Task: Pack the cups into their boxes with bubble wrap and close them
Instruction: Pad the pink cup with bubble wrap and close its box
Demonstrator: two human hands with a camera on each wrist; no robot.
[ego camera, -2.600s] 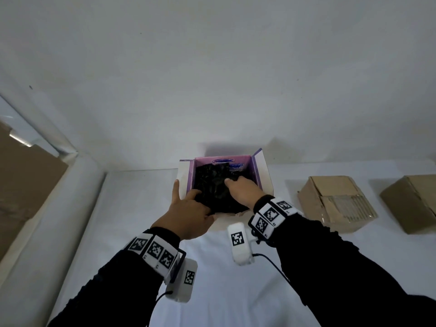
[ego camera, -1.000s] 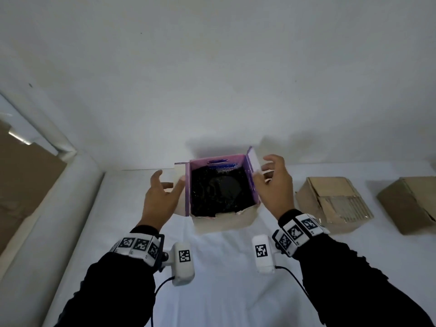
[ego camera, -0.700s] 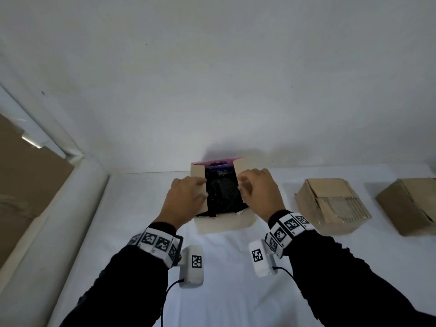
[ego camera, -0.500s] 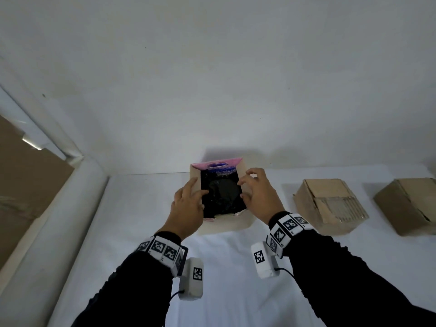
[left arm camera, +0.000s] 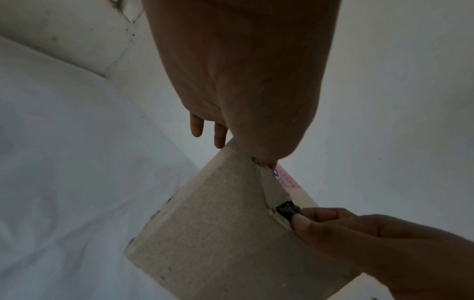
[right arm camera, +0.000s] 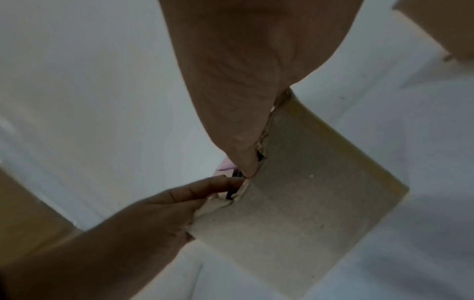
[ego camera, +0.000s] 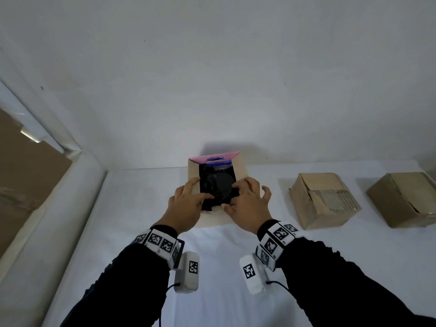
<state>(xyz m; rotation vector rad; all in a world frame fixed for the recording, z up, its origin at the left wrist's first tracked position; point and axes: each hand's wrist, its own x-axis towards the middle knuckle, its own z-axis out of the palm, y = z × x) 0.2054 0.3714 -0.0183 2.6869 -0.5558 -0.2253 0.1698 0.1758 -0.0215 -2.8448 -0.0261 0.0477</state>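
A small cardboard box (ego camera: 213,219) stands at the back of the white table, its pink rear flap (ego camera: 213,158) upright. Inside lies a cup wrapped in dark bubble wrap (ego camera: 218,184). Both side flaps are folded inward over it. My left hand (ego camera: 188,201) lies with straight fingers on the left flap (ego camera: 194,172), thumb on the wrap. My right hand (ego camera: 247,201) rests spread on the right flap (ego camera: 241,168), its thumb at the box's near edge. In the left wrist view, the right hand's fingertips (left arm camera: 305,220) touch a corner of dark wrap (left arm camera: 287,209) sticking out above the front wall (left arm camera: 218,233).
Two brown cardboard boxes (ego camera: 323,200) (ego camera: 405,199) sit to the right on the table; one shows in the right wrist view (right arm camera: 436,22). A white wall stands right behind the box. A brown panel (ego camera: 23,175) and a white ledge run along the left.
My hands left the wrap, spread apart, then folded both side flaps inward. Since then they slid back toward the box's near edge and now press on the flaps and wrap.
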